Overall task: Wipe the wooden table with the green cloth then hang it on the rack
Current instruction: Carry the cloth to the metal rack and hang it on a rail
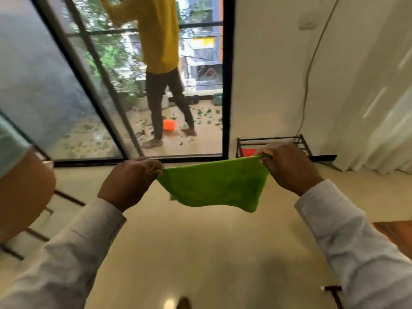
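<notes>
Two hands hold up our bright green square cloth (215,186) over the glossy cream floor (200,253): our left hand (131,179) pinches one top corner, our right hand (289,166) grips the other, so the cloth hangs stretched between them. Beyond the right hand, a low black metal rack (274,139) stands against the white wall (267,63). Farther off, past the black-framed glass door (226,85), a person in a yellow top (158,36) stands on the balcony.
</notes>
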